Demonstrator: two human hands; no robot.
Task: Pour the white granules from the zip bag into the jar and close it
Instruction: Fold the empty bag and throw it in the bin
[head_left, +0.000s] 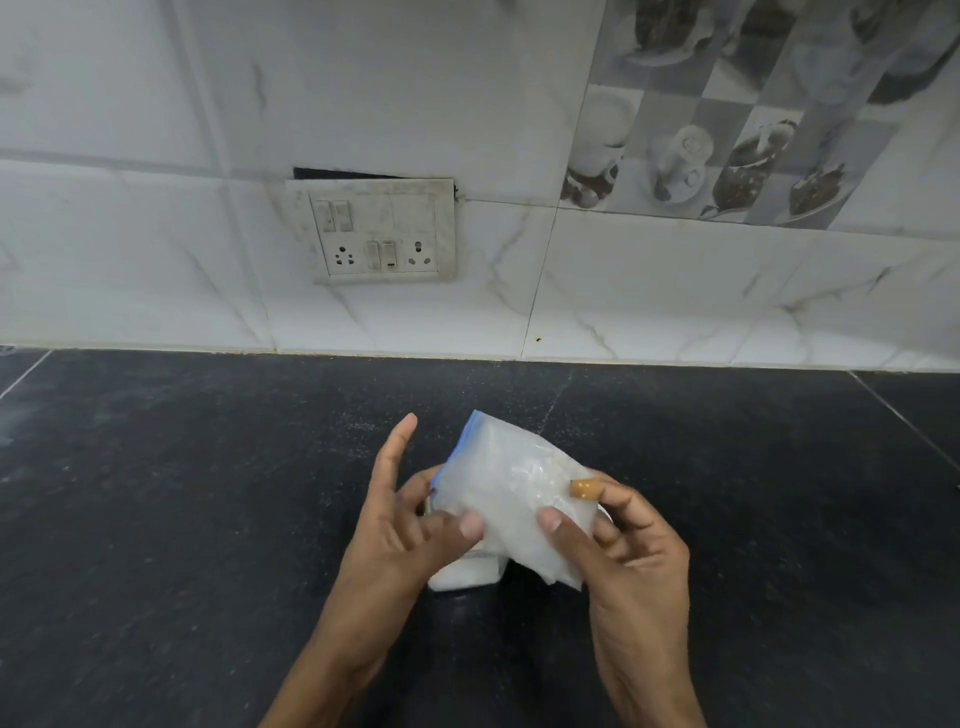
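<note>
Zip bag (509, 483) sat in both your hands, above the jar (441, 582), near the middle of the black counter (208, 493). At the left, your left hand (400, 525) had its forefinger straight up and free. Its thumb pressed the bag's near face against fingers curled behind, and whether those fingers also touched the jar was hidden. The blue zip strip (457, 447) ran along the bag's left edge, sloping down toward the jar's mouth. The jar stood on the counter right under the bag, mostly covered, with white granules (467, 571) showing through its base. At the right, your right hand (623, 540) pinched the bag's right side between thumb and a bandaged forefinger.

I judged the bag light, soft and slick: thin film that crumples, with a loose load that shifts at once. It was best held by the bottom corners, away from the mouth. The jar looked rigid and easy to tip if nudged. No lid was in view.
</note>
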